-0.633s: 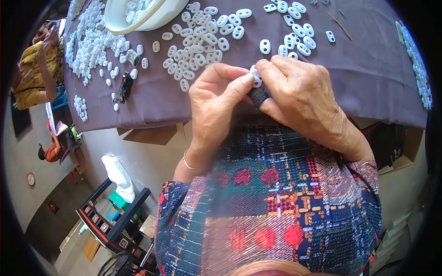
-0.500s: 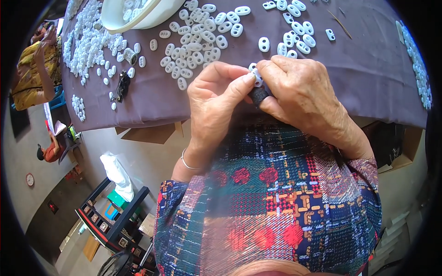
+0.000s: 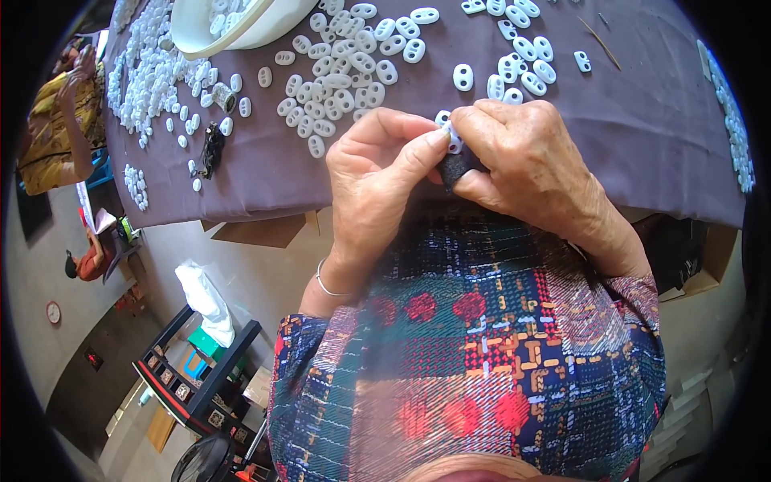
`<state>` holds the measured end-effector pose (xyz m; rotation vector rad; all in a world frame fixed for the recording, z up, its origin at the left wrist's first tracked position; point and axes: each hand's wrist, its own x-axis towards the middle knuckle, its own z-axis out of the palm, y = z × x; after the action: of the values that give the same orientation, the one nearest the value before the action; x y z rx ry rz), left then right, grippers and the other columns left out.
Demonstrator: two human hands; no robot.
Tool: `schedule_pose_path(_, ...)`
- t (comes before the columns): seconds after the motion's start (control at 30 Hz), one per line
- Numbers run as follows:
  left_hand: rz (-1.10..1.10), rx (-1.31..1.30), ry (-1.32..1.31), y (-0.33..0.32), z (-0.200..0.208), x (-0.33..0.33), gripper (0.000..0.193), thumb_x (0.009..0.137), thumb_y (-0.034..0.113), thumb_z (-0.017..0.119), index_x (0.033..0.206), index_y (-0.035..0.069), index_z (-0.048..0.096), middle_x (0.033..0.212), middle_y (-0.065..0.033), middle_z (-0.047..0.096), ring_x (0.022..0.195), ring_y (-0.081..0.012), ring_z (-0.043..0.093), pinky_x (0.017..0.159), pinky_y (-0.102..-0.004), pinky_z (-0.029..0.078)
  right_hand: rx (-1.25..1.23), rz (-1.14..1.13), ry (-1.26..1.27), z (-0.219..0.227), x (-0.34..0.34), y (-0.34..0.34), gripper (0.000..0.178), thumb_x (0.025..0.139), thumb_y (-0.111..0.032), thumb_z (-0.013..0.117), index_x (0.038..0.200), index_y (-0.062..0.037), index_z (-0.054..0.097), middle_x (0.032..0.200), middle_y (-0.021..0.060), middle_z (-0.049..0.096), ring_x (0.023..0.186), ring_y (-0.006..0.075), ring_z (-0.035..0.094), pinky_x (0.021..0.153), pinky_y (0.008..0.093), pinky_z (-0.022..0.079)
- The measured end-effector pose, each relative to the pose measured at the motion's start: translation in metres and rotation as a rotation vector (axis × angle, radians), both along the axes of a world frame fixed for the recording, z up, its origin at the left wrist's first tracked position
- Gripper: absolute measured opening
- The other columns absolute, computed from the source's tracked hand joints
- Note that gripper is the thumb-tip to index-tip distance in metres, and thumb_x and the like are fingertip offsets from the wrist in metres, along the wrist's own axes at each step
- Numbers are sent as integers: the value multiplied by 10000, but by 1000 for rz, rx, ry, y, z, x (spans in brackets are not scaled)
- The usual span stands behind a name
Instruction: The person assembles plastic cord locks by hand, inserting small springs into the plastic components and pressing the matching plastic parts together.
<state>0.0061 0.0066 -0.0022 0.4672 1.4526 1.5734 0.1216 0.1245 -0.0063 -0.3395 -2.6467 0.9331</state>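
Between my two hands is a small white oval plastic piece with two holes (image 3: 454, 145). My left hand (image 3: 371, 173) pinches it with thumb and index finger. From the other side, my right hand (image 3: 518, 157) closes on it with bent fingers, which hide much of it. A second white piece (image 3: 442, 117) shows just beyond the fingertips; whether it is joined to the first I cannot tell. By my right thumb sits a dark fuzzy band (image 3: 454, 169). Beyond my hands, many similar white pieces (image 3: 341, 80) lie loose on the purple-grey tablecloth (image 3: 265, 173).
A white tub (image 3: 265, 32) holding more pieces stands at the far left, beside a heap of tiny ones (image 3: 144, 88). A black bundle (image 3: 211, 151) and a spool (image 3: 224, 98) lie near it. A thin brown stick (image 3: 599, 42) lies far right. Another person (image 3: 60, 128) is at the left.
The view shifts slightly. Both hands keep nearly the same grip, and the held white piece moves a little to the right with the fingertips.
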Motion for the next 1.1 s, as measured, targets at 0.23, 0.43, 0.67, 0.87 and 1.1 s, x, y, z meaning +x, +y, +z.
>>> schedule_pose_path(0.23, 9, -86, -120, -3, 4, 1, 137, 837, 73, 610, 902, -47, 599, 792, -77, 627, 635, -94, 571, 571, -200, 480, -35, -19, 45, 0, 0, 2, 228, 600, -86, 655, 765, -9, 517, 640, 115, 513, 582, 285, 552, 501, 356, 452)
schedule_pose_path(0.43, -12, -106, -50, -2, 5, 1, 127, 842, 72, 607, 890, -45, 600, 774, -66, 627, 615, -89, 567, 569, -193, 475, 1, -18, 65, -4, -1, 1, 239, 616, -101, 672, 775, -3, 523, 627, 113, 508, 570, 280, 550, 486, 348, 448)
schedule_pose_path(0.67, 28, -76, 23, -2, 0, 8, 111, 845, 63, 604, 880, -42, 599, 780, -49, 623, 642, -73, 559, 581, -187, 472, -8, 3, 67, -9, -1, 0, 243, 655, -133, 689, 768, 1, 521, 617, 113, 509, 547, 266, 551, 467, 340, 447)
schedule_pose_path(0.87, 50, -68, 64, 0, 1, 10, 106, 847, 58, 603, 889, -38, 601, 798, -46, 624, 664, -68, 561, 598, -186, 475, 16, 0, 69, -10, -2, 0, 205, 669, -135, 659, 718, -17, 499, 612, 109, 526, 539, 269, 565, 464, 342, 460)
schedule_pose_path(1.1, 61, -52, 102, -2, -2, 11, 103, 848, 55, 602, 901, -34, 602, 804, -35, 621, 672, -58, 553, 606, -179, 465, 22, 9, 129, -14, -2, -1, 200, 668, -80, 668, 735, -13, 492, 583, 84, 476, 512, 240, 537, 429, 326, 434)
